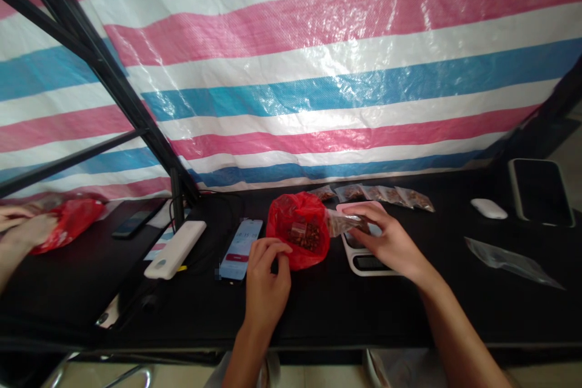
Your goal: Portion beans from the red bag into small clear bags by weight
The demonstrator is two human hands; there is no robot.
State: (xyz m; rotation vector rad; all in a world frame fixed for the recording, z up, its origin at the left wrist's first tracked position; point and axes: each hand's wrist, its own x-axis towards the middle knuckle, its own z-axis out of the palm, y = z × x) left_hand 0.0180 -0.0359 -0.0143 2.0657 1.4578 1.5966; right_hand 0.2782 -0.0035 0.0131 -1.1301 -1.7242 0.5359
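My right hand [388,237] grips a small packet [344,223] above the scale [369,265], center right. My left hand [267,282] curls against the red bag [297,224], its hold unclear. Filled packets [375,195] lie in a row behind; brown pieces [305,236] remain in the bag.

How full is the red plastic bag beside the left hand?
Partly full: the red plastic bag shows reddish-brown pieces through its film, with slack plastic above them.
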